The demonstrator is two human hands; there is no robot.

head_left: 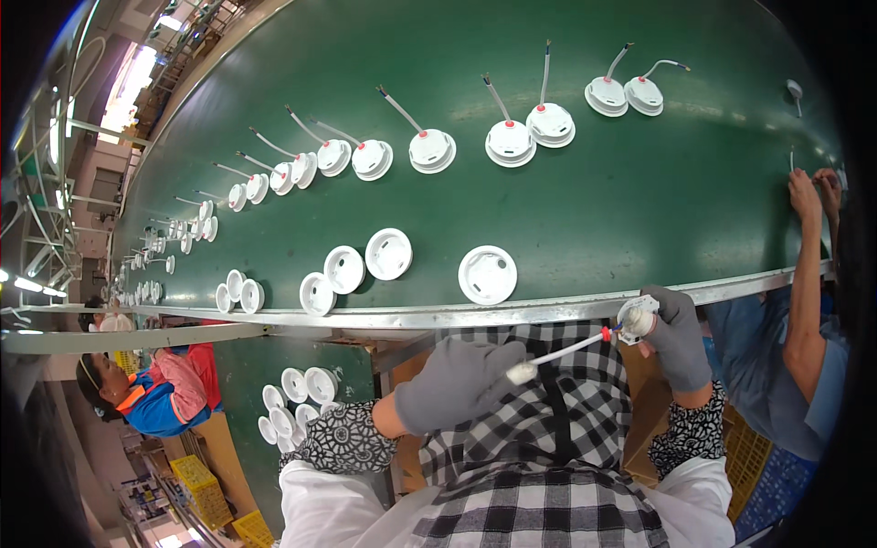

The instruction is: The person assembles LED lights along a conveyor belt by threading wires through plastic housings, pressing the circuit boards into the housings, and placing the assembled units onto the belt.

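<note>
In front of my checked apron, both my hands wear grey gloves and are closed on one white cable assembly. My left hand [457,384] grips the white cable [571,348] near its lower end. My right hand [678,336] holds the white plastic fitting [637,320] at the other end, beside a red grommet [606,334] and some thin coloured wires. Part of the fitting is hidden by my right fingers. Nearest to my hands on the green belt lies a white round housing [488,275], its hollow side up.
A metal rail [411,317] edges the green conveyor belt [585,210]. Several round white housings with upright cables [432,151] line the belt. More white cups [320,384] sit on a side table at left. Co-workers flank me; one's hands [806,194] reach over the belt at right.
</note>
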